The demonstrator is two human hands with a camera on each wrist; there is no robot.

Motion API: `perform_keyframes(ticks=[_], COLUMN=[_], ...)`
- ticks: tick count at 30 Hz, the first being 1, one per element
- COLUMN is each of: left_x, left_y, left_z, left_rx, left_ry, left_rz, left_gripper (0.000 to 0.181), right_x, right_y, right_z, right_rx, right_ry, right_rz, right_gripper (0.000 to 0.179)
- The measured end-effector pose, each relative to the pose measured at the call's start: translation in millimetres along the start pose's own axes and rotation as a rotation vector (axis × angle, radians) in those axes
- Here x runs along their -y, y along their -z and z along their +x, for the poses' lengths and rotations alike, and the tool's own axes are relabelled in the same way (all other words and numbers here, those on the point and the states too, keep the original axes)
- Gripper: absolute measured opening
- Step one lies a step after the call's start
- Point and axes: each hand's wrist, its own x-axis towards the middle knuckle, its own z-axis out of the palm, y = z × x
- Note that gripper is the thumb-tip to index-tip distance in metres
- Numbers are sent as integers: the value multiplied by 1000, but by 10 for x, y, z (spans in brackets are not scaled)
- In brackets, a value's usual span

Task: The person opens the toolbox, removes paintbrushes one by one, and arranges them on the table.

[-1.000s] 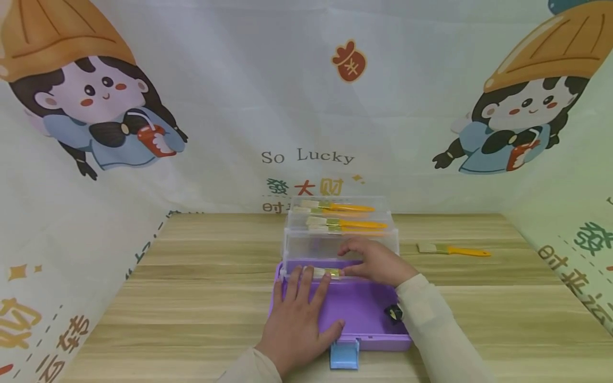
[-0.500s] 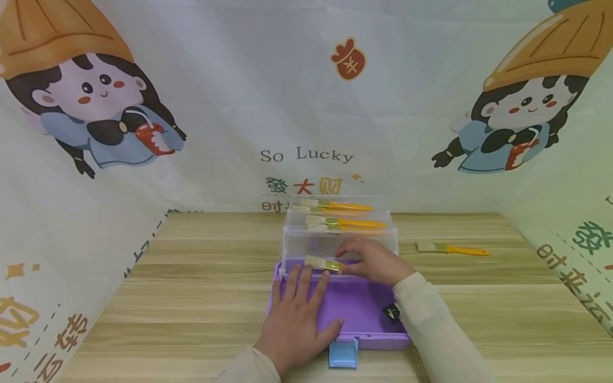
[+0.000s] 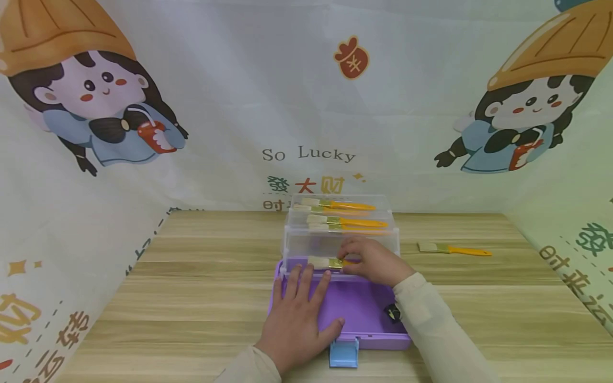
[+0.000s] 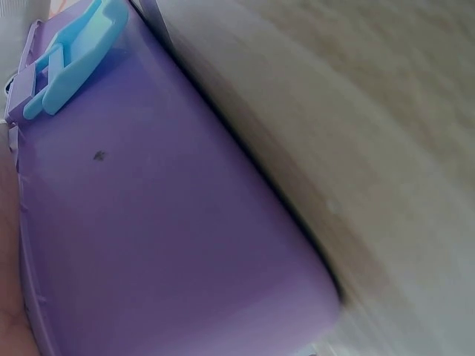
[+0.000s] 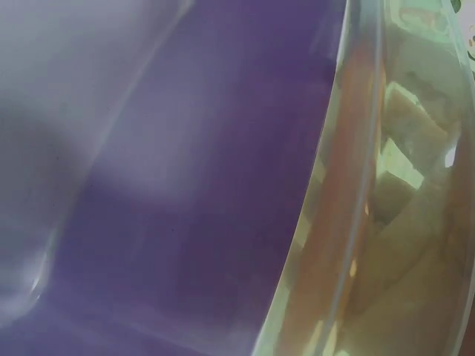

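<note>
A purple storage box (image 3: 354, 311) stands open, with clear plastic trays (image 3: 297, 246) raised at its back. My right hand (image 3: 380, 263) pinches a flat paintbrush (image 3: 325, 263) near its yellow handle, in the lowest clear tray. The brush's pale bristles point left; most of its handle is hidden by the hand. With fingers spread, my left hand (image 3: 297, 316) rests on the left side of the box, fingertips at the tray's front edge near the bristles. In the left wrist view, the purple outer wall (image 4: 163, 208) and blue latch (image 4: 82, 59) show beside part of that hand.
Several yellow-handled paintbrushes (image 3: 364, 223) show in the upper trays, some perhaps reflections. Another paintbrush (image 3: 455, 249) lies on the wooden table (image 3: 206, 276) to the right. A small black item (image 3: 392, 313) sits in the box by the right sleeve. A printed cloth (image 3: 230, 106) hangs behind.
The paintbrush in my right hand has risen from lower in the lowest tray and shifted slightly right. My left hand has stayed in place.
</note>
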Motion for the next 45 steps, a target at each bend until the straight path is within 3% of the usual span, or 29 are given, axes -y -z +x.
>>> perform_keyframes(ticks=[12, 38, 45], left_x=[1, -17, -7], left_y=[-6, -5, -12], left_z=[-2, 8, 10], left_rx=[-4, -6, -4], left_ry=[0, -5, 3], left_rz=[-5, 1, -9], left_gripper=[84, 84, 84], right_x=[46, 4, 26], right_y=[-20, -4, 25], right_z=[-13, -69, -47], right_rx=[-68, -87, -97], right_ry=[70, 17, 54], right_rz=[-79, -77, -101], right_gripper=[16, 23, 23])
